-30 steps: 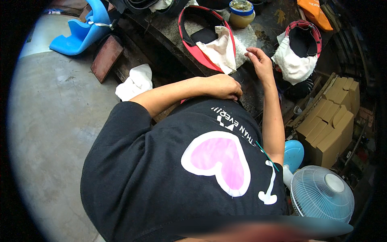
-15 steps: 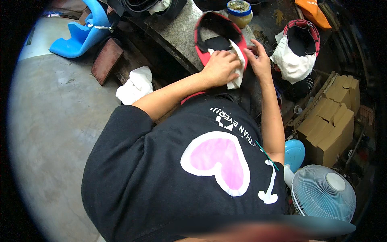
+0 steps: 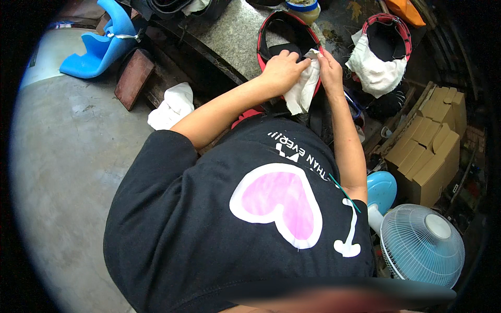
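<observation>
A red and black cap (image 3: 290, 34) lies with its hollow inside facing up on the bench in front of me. Across its near right edge hangs a frayed strip of white cloth (image 3: 300, 95). My left hand (image 3: 282, 74) is bent over the cap's near edge, fingertips at the inside and closed on the cloth's upper part. At the right rim, my right hand (image 3: 331, 72) pinches the cloth's edge against the cap. Its fingertips are partly hidden behind the rim. Further right sits a second red and black cap (image 3: 387, 39), its near part covered by white cloth (image 3: 377, 75).
A speckled grey slab (image 3: 224, 48) tops the bench, with a blue-rimmed jar (image 3: 303, 11) beyond the cap. Crumpled white cloth (image 3: 175, 104) lies by my left elbow. Blue foam (image 3: 99, 56) stands far left. Cardboard boxes (image 3: 425, 156) and a fan (image 3: 422, 242) stand right.
My right hand has closed its fingers on the cloth and cap rim; they were spread before. The cloth strip now spreads wider over the edge. The whole view has shifted slightly.
</observation>
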Available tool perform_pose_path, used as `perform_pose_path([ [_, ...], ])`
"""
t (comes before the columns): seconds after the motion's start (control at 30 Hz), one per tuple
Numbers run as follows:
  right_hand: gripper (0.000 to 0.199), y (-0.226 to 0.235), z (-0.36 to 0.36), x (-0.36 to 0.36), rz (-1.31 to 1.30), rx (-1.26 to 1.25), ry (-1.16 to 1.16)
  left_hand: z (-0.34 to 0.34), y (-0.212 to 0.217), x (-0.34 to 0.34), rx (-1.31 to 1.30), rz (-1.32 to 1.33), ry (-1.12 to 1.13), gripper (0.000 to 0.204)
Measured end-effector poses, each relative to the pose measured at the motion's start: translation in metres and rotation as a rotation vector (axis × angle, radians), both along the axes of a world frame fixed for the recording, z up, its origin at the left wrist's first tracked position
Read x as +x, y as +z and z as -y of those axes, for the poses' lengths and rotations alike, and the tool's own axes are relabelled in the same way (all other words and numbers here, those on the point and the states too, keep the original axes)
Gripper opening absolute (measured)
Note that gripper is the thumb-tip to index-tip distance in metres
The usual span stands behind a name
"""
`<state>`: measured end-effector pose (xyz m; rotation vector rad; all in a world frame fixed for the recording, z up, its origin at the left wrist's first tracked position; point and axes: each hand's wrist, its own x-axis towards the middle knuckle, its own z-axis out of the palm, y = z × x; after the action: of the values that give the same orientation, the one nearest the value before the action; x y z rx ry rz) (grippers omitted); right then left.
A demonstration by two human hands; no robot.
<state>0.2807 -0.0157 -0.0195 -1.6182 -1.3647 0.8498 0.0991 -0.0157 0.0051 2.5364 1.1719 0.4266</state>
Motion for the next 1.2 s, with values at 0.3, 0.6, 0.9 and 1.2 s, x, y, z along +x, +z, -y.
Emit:
perform_pose_path([
  [0.3,0.032,-0.003,-0.002,0.002,-0.37,-0.178,0.024,-0.013,0.007,-0.013,-0.009,-0.029,-0.115,0.046],
  [0.6,0.029,-0.022,-0.004,-0.022,-0.594,-0.221,0.07,-0.042,-0.004,-0.007,-0.197,0.205,0.158,0.046],
  [0.9,0.039,-0.016,-0.014,-0.009,-0.286,-0.168,0.153,-0.04,-0.01,-0.015,-0.206,0.36,0.225,0.048],
  [1.2,0.03,0.003,-0.01,-0.013,-0.242,-0.28,0.303,-0.044,-0.02,-0.023,-0.363,0.42,0.079,0.024],
])
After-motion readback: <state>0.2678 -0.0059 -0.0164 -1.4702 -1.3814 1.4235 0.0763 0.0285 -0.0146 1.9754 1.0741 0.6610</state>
